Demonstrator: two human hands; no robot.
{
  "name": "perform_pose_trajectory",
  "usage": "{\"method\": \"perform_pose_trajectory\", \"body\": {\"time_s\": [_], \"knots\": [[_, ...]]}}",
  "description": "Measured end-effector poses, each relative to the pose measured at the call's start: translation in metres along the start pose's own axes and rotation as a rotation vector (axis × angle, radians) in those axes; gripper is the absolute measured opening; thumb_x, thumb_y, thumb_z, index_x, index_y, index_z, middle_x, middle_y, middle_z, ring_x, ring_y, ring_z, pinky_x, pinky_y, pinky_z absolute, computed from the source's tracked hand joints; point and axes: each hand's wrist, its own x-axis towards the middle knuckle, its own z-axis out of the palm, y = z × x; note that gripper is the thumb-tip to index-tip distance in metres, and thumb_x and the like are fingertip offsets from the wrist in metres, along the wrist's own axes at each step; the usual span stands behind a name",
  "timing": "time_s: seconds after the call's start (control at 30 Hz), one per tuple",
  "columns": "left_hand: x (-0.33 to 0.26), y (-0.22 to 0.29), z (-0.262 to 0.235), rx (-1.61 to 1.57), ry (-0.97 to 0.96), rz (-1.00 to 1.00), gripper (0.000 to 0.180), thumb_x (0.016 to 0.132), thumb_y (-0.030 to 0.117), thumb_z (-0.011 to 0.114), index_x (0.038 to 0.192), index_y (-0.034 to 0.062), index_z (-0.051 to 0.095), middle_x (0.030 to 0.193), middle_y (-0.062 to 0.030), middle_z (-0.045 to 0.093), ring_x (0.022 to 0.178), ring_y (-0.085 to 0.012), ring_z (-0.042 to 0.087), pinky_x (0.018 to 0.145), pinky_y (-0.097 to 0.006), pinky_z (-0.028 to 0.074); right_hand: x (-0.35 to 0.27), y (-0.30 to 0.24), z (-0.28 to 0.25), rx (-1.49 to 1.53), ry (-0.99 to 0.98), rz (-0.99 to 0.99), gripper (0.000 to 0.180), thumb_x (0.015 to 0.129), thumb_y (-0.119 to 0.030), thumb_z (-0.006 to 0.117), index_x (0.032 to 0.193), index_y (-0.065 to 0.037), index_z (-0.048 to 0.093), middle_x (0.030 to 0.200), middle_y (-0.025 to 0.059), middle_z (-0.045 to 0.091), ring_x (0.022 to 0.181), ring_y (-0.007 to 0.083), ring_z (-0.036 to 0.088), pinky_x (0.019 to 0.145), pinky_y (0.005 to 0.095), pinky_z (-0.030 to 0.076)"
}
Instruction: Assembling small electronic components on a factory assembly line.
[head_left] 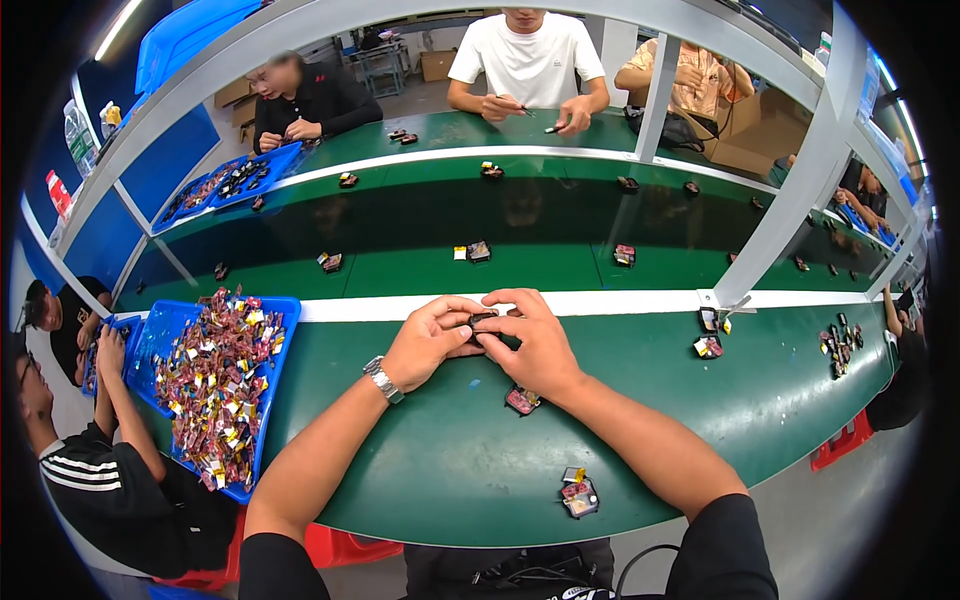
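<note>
Both my hands meet above the green table, close to the white rail. My left hand (428,345), with a metal watch on its wrist, pinches one side of a small black plastic casing (484,321). My right hand (535,345) grips the other side, and the fingers hide much of the piece. Just below my right hand lies a small red-and-black electronic assembly (522,400). Another assembly, a black casing with a board and a silver-yellow part (579,496), sits by the near table edge.
To the left, a blue tray (291,335) is heaped with small red circuit boards (215,385). More assemblies (709,346) and a cluster of parts (842,345) lie to the right. Beyond the white rail (620,302), a green conveyor belt (560,270) carries pieces. A grey post (780,230) rises at right; co-workers sit around.
</note>
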Motion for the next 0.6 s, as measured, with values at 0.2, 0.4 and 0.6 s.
{"method": "perform_pose_trajectory", "body": {"time_s": [0.2,0.4,0.6], "knots": [[-0.001,0.0,-0.002,-0.012,-0.014,-0.024,0.029,0.096,-0.003,0.051,0.125,0.0014,0.053,0.129,-0.0118,0.059,0.115,-0.019,0.061,0.095,-0.034,0.057,0.001,-0.004,-0.002,-0.006,0.017,-0.053,0.015,0.078,-0.006,0.074,0.093,-0.006,0.074,0.116,0.0077,0.062,0.11,0.0264,0.057,0.087,0.0358,0.053],[-0.001,-0.001,-0.002,-0.048,-0.018,-0.006,0.027,0.096,0.002,0.057,0.122,0.0026,0.054,0.129,-0.0133,0.06,0.115,-0.0204,0.062,0.095,-0.036,0.057,-0.001,-0.006,-0.001,-0.088,0.044,-0.113,0.019,0.076,-0.003,0.073,0.094,-0.005,0.072,0.116,0.009,0.061,0.111,0.0282,0.056,0.092,0.0384,0.05],[-0.001,-0.006,-0.005,-0.056,0.016,0.008,0.026,0.095,0.002,0.058,0.121,0.0029,0.054,0.131,-0.0149,0.059,0.117,-0.0219,0.062,0.096,-0.039,0.056,0.002,-0.01,-0.002,-0.087,0.028,-0.194,0.02,0.075,-0.002,0.073,0.095,-0.004,0.072,0.118,0.0098,0.06,0.113,0.0297,0.055,0.093,0.0396,0.049]]}}
